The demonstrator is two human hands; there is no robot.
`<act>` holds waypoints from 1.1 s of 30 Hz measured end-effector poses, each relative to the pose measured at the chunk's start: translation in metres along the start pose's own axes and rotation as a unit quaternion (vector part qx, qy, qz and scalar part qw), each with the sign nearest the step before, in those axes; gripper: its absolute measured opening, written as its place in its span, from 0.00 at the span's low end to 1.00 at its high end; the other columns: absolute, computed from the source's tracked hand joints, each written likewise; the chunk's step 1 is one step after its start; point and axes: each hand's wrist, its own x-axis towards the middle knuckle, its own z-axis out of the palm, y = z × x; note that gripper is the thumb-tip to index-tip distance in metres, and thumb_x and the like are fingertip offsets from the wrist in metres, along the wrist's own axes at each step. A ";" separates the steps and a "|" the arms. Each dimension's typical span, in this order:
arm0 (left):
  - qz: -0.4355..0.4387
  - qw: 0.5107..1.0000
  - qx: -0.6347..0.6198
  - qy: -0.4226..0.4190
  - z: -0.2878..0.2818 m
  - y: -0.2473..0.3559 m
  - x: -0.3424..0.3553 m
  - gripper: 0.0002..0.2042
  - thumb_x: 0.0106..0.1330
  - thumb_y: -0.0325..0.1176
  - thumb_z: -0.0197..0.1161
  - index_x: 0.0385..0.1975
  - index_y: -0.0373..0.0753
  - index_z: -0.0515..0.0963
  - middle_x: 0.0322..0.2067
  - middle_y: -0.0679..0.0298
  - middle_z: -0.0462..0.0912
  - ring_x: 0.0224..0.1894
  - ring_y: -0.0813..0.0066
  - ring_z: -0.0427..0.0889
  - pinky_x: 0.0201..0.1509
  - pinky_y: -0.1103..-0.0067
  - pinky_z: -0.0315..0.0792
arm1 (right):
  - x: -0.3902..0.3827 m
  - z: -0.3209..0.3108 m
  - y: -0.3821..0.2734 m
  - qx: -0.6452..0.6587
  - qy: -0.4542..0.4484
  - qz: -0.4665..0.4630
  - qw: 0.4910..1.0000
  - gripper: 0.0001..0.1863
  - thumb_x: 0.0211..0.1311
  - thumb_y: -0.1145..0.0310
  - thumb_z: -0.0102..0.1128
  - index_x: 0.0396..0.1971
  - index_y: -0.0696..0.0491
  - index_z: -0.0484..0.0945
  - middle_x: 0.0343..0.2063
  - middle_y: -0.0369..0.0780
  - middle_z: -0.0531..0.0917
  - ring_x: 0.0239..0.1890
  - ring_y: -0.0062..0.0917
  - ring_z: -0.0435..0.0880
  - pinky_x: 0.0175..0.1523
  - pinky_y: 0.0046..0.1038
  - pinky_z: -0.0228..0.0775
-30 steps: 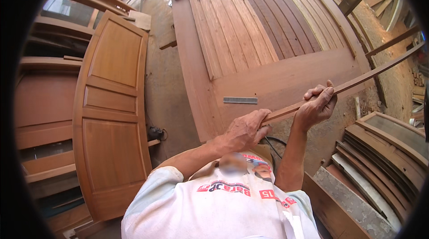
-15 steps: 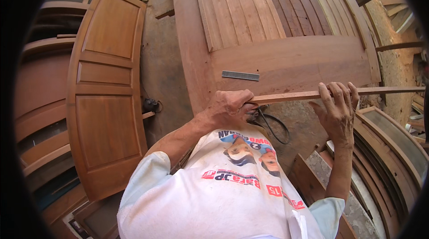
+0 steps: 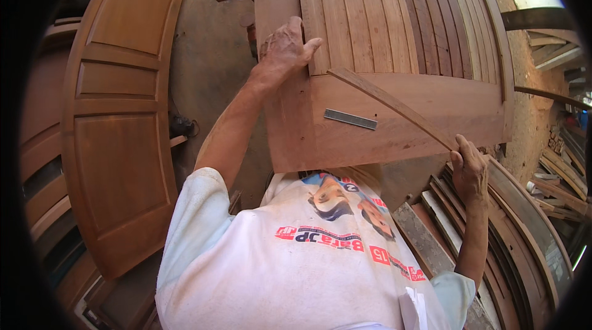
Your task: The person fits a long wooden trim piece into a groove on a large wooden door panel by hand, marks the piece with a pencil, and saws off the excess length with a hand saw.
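Note:
A large wooden door (image 3: 425,126) lies flat in front of me, its bare lower rail nearest my body. Over its left stile is my left hand (image 3: 285,51), open, with the thumb held apart from the fingers. My right hand (image 3: 470,168), at the door's near right, is closed around one end of a thin wooden strip (image 3: 394,107). The strip slants across the rail, its far end close to the lower edge of the boards (image 3: 351,18). A short flat metal strip (image 3: 350,119) lies on the rail beneath the slanting wood.
A brown panelled door (image 3: 117,169) leans on the left, with more frames (image 3: 43,145) behind it. At lower right stand several curved-looking wooden frames (image 3: 524,237). Scrap timber (image 3: 564,173) is piled farther right. A dark tool (image 3: 182,126) sits on the floor at left.
My left hand has let go of the wooden strip and moved up and left onto the door. Still in my right hand, the strip has swung from level to slanting across the rail.

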 end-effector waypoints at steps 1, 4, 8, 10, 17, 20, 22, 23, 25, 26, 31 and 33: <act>-0.020 1.000 0.005 -0.013 0.006 0.005 0.001 0.29 0.69 0.50 0.72 0.55 0.31 0.73 0.41 0.42 0.87 0.46 0.40 0.88 0.53 0.53 0.80 | 0.001 0.003 -0.003 -0.002 -0.015 0.001 1.000 0.21 0.81 0.56 0.56 0.54 0.61 0.80 0.31 0.46 0.83 0.31 0.41 0.85 0.34 0.39 0.74; -0.045 0.999 -0.015 -0.001 0.012 0.010 0.008 0.25 0.69 0.45 0.71 0.51 0.33 0.70 0.42 0.36 0.86 0.48 0.34 0.87 0.54 0.50 0.79 | 0.017 0.001 -0.004 -0.018 -0.035 0.002 0.999 0.19 0.78 0.58 0.61 0.53 0.60 0.80 0.30 0.46 0.82 0.32 0.43 0.85 0.36 0.42 0.75; -0.045 0.998 -0.030 0.036 0.020 0.013 0.005 0.21 0.68 0.42 0.70 0.49 0.34 0.69 0.42 0.36 0.86 0.48 0.33 0.87 0.53 0.50 0.79 | 0.032 0.004 0.020 -0.033 -0.054 0.000 0.998 0.16 0.74 0.60 0.66 0.49 0.57 0.80 0.31 0.44 0.83 0.33 0.42 0.86 0.37 0.42 0.77; -0.051 0.996 -0.019 0.070 0.022 0.015 0.000 0.21 0.68 0.42 0.70 0.49 0.35 0.70 0.40 0.38 0.87 0.47 0.34 0.87 0.53 0.50 0.79 | 0.044 0.008 0.038 -0.035 -0.053 -0.017 0.998 0.14 0.73 0.62 0.67 0.47 0.56 0.80 0.30 0.44 0.83 0.32 0.41 0.86 0.36 0.41 0.77; -0.158 0.982 -0.012 0.102 0.029 0.020 0.001 0.16 0.68 0.42 0.69 0.42 0.36 0.76 0.34 0.47 0.87 0.45 0.44 0.88 0.50 0.56 0.80 | 0.084 0.018 0.100 -0.044 -0.059 -0.086 0.994 0.14 0.74 0.57 0.67 0.38 0.53 0.80 0.28 0.41 0.83 0.33 0.37 0.87 0.36 0.40 0.77; -0.172 0.980 0.037 0.095 0.026 0.018 0.001 0.15 0.67 0.43 0.69 0.40 0.36 0.77 0.34 0.47 0.87 0.44 0.46 0.88 0.49 0.57 0.80 | 0.098 0.032 0.103 -0.004 -0.051 -0.125 0.991 0.16 0.75 0.54 0.65 0.35 0.52 0.79 0.28 0.40 0.82 0.32 0.37 0.87 0.35 0.40 0.77; -0.166 0.976 0.049 0.135 0.036 0.016 0.003 0.16 0.67 0.43 0.69 0.39 0.37 0.77 0.33 0.48 0.87 0.42 0.45 0.88 0.47 0.57 0.80 | 0.107 0.039 0.107 0.021 -0.041 -0.148 0.988 0.17 0.75 0.53 0.65 0.34 0.51 0.79 0.28 0.40 0.83 0.31 0.37 0.86 0.35 0.40 0.77; -0.165 0.974 0.053 0.147 0.042 0.017 0.000 0.16 0.66 0.44 0.69 0.39 0.37 0.77 0.32 0.48 0.87 0.41 0.45 0.88 0.47 0.57 0.80 | 0.110 0.040 0.110 0.029 -0.046 -0.149 0.987 0.17 0.75 0.53 0.65 0.34 0.52 0.79 0.28 0.40 0.83 0.32 0.37 0.86 0.35 0.39 0.77; -0.152 0.969 0.074 0.181 0.048 0.015 0.000 0.16 0.66 0.44 0.68 0.39 0.37 0.77 0.31 0.51 0.87 0.39 0.48 0.87 0.45 0.58 0.79 | 0.122 0.041 0.112 0.045 -0.056 -0.151 0.986 0.17 0.75 0.53 0.65 0.33 0.52 0.79 0.28 0.40 0.83 0.32 0.37 0.86 0.36 0.39 0.77; -0.143 0.967 0.081 0.196 0.050 0.018 0.001 0.16 0.66 0.45 0.68 0.39 0.37 0.77 0.31 0.52 0.86 0.37 0.49 0.87 0.44 0.59 0.79 | 0.125 0.039 0.114 0.049 -0.053 -0.149 0.986 0.17 0.75 0.54 0.65 0.33 0.52 0.79 0.28 0.40 0.83 0.32 0.38 0.86 0.36 0.39 0.78; -0.198 0.976 0.009 0.090 0.031 0.017 0.006 0.16 0.67 0.45 0.71 0.39 0.39 0.78 0.29 0.60 0.85 0.36 0.61 0.86 0.42 0.62 0.79 | 0.137 0.042 0.126 0.040 -0.067 -0.139 0.987 0.16 0.75 0.54 0.66 0.34 0.52 0.80 0.30 0.41 0.85 0.32 0.38 0.87 0.36 0.39 0.78; -0.200 0.975 0.017 0.091 0.031 0.017 0.002 0.16 0.67 0.45 0.72 0.40 0.39 0.78 0.29 0.61 0.85 0.36 0.64 0.86 0.42 0.63 0.79 | 0.142 0.047 0.125 0.043 -0.079 -0.134 0.987 0.16 0.75 0.54 0.66 0.34 0.52 0.80 0.29 0.41 0.84 0.32 0.38 0.86 0.36 0.39 0.78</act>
